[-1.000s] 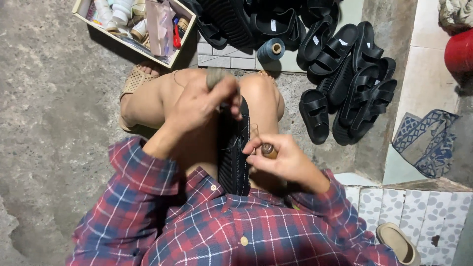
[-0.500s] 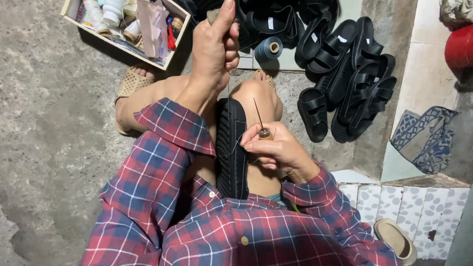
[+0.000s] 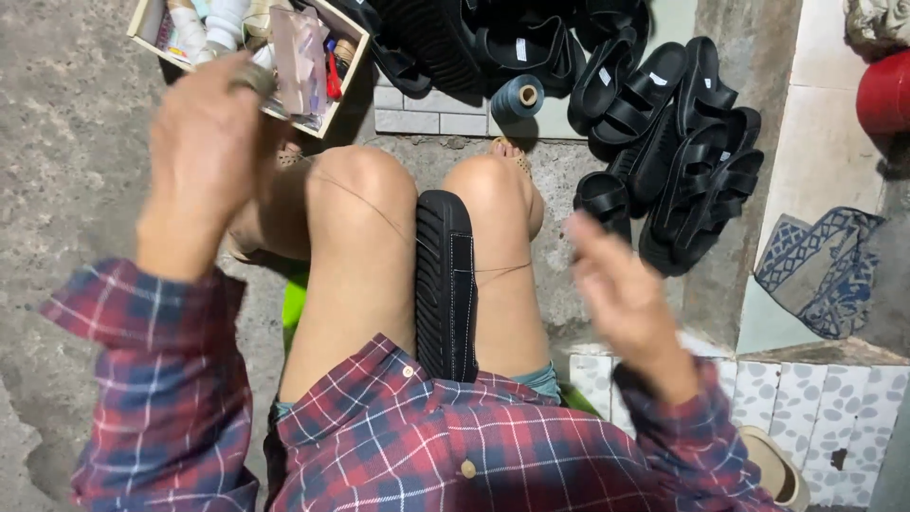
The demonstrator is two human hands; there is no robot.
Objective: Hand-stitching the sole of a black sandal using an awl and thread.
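Note:
A black sandal sole stands on edge, clamped between my bare knees. A thin thread runs taut from the sole up and left to my left hand, which is raised with its fingers closed on the thread. A second stretch of thread leaves the sole's right side toward my right hand. That hand is blurred, held out to the right of my knee, and appears closed on the thread. My sleeves are red and blue plaid.
A wooden box of bottles and tools sits at the top left. A dark thread spool stands ahead of my knees. Several black sandals are piled to the right, near a patterned cloth and a red object.
Both hands have swung apart from the sole, the left up and leftward, the right out to the right. The thread is now drawn taut on both sides.

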